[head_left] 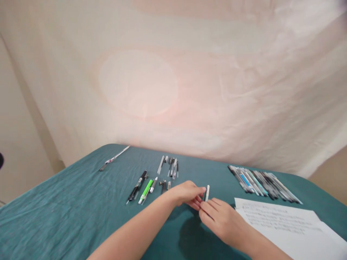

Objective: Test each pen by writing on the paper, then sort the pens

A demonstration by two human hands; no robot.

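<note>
Above the middle front of the table, my left hand (189, 193) and my right hand (221, 216) meet around a slim pen (207, 193). Its whitish upper end sticks up between them, and its lower part is hidden by my fingers. The left thumb and fingers close on it from one side. My right fingers are curled around its lower end. Just left of my left wrist lie small dark pen parts (163, 186). Further left are a bright green pen (145, 191), a white pen piece (153, 184) and a black pen (137, 186).
A row of several pens (255, 182) lies at the back right. Handwritten paper sheets (282, 220) cover the front right. More pen parts (173, 169) lie at the back middle. A long thin pen-like item (115, 157) rests at the far left on the green tablecloth (67, 206).
</note>
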